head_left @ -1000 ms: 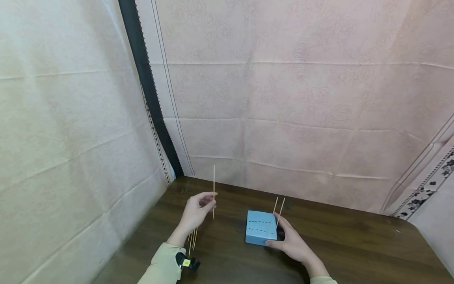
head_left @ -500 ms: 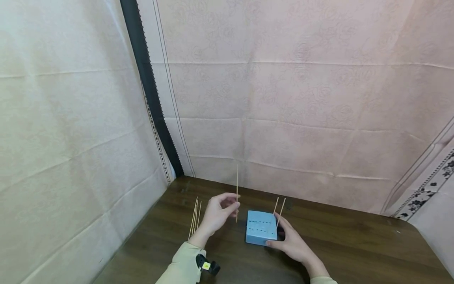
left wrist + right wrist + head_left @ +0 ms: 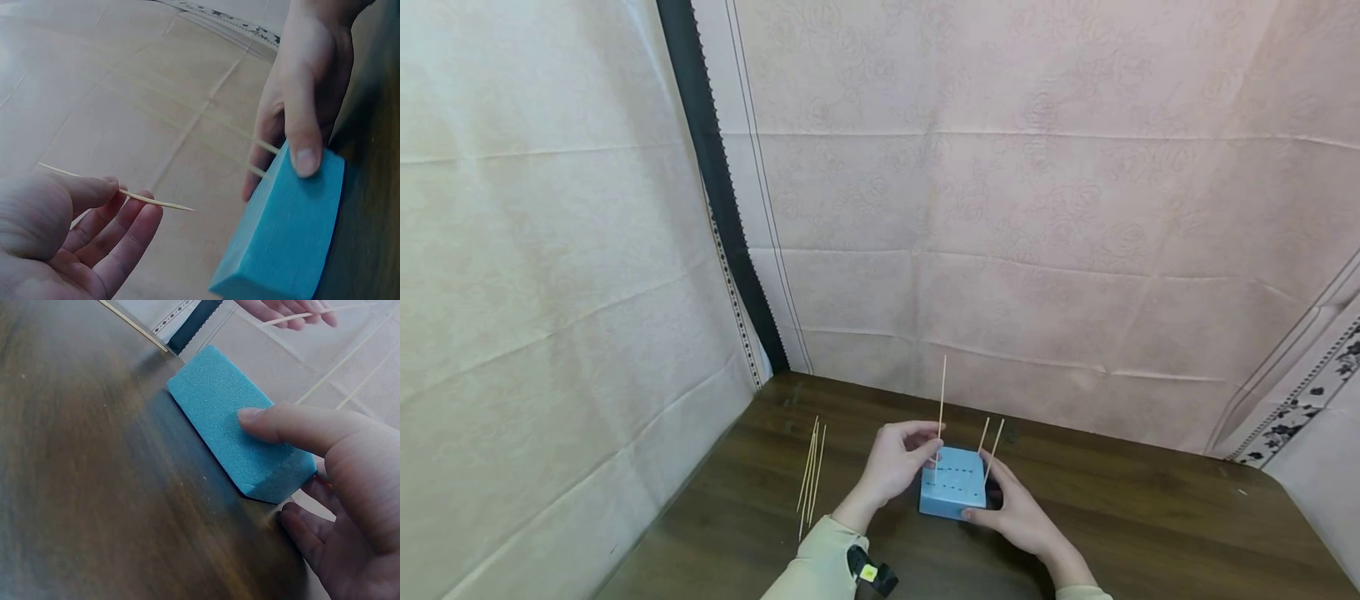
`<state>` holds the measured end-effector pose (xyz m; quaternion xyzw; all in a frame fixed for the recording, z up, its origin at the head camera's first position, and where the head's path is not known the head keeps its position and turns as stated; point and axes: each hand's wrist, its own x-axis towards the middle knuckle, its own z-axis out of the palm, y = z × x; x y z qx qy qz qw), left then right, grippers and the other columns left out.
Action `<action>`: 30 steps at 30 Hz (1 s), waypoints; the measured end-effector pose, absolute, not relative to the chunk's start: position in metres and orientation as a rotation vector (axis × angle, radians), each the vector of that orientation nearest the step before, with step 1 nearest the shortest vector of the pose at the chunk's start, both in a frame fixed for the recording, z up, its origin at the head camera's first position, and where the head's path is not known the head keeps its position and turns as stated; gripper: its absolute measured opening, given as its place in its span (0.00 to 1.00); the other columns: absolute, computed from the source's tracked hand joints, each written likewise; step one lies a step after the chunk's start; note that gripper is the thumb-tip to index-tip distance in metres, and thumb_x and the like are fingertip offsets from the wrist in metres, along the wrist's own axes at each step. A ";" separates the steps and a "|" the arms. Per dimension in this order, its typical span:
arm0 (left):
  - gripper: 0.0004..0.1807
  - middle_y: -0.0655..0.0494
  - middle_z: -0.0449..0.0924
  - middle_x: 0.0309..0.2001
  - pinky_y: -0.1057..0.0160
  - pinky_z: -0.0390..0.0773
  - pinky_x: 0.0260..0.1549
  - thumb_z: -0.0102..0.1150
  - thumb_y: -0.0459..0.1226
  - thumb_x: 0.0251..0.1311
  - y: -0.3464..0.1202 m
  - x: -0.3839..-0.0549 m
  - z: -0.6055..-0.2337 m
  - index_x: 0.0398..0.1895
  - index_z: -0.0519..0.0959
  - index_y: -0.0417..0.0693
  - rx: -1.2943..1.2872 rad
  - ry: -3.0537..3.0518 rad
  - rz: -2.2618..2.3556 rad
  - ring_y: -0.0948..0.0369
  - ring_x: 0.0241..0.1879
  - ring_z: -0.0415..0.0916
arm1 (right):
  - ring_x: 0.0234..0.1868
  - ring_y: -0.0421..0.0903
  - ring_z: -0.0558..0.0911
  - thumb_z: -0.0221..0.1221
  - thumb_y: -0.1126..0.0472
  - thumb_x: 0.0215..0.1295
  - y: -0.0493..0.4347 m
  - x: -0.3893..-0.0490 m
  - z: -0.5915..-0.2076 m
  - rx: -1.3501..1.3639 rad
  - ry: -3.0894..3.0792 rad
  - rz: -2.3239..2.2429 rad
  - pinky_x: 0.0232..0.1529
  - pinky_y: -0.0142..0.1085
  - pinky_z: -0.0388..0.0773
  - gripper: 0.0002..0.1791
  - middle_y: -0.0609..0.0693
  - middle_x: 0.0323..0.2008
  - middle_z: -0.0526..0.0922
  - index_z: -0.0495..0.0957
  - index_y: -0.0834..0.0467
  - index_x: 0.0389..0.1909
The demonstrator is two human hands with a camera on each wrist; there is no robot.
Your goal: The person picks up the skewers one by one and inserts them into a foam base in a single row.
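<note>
A light-blue foam block [image 3: 951, 506] with rows of small dark holes on top sits on the table, and two thin wooden sticks [image 3: 996, 446] rise from its right part. My right hand [image 3: 1018, 512] grips its right end, thumb [image 3: 256, 422] on the near side face and the other fingers partly hidden behind. Between thumb and fingertips my left hand [image 3: 891, 462] pinches another wooden stick [image 3: 942, 387], held nearly upright at the block's left part. In the left wrist view this stick's pointed lower end [image 3: 181, 206] shows apart from the block.
Several more wooden sticks [image 3: 810, 479] lie together on the dark wooden table [image 3: 1120, 508], left of my left hand. Pale cloth [image 3: 1037, 208] hangs behind the table's far edge, and another cloth [image 3: 550, 292] hangs along the left side.
My left hand has moved right, carrying the upright stick from the left of the table to over the block. The sticks on the left are now uncovered. My right hand and the block stay put.
</note>
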<state>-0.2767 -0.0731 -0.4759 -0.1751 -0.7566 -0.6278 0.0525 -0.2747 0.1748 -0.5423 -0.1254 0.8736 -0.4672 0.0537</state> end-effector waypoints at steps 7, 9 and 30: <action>0.15 0.57 0.87 0.43 0.64 0.87 0.40 0.66 0.36 0.74 -0.060 -0.275 -0.478 0.60 0.87 0.47 -0.559 -2.317 -1.886 0.62 0.36 0.86 | 0.75 0.65 0.68 0.79 0.46 0.58 0.174 -0.275 -0.542 -0.378 2.636 -1.432 0.71 0.68 0.64 0.62 0.64 0.81 0.58 0.53 0.57 0.86; 0.14 0.60 0.87 0.43 0.64 0.87 0.40 0.66 0.37 0.75 -0.057 -0.275 -0.481 0.60 0.87 0.48 -0.560 -2.326 -1.865 0.63 0.36 0.86 | 0.76 0.65 0.67 0.79 0.46 0.58 0.173 -0.275 -0.542 -0.379 2.630 -1.437 0.71 0.69 0.64 0.62 0.64 0.81 0.58 0.53 0.57 0.86; 0.10 0.61 0.89 0.47 0.66 0.85 0.44 0.64 0.37 0.77 -0.043 -0.274 -0.494 0.55 0.88 0.49 -0.635 -2.357 -1.829 0.68 0.41 0.86 | 0.74 0.64 0.68 0.79 0.48 0.58 0.176 -0.272 -0.542 -0.423 2.642 -1.439 0.69 0.67 0.67 0.62 0.65 0.82 0.57 0.53 0.57 0.86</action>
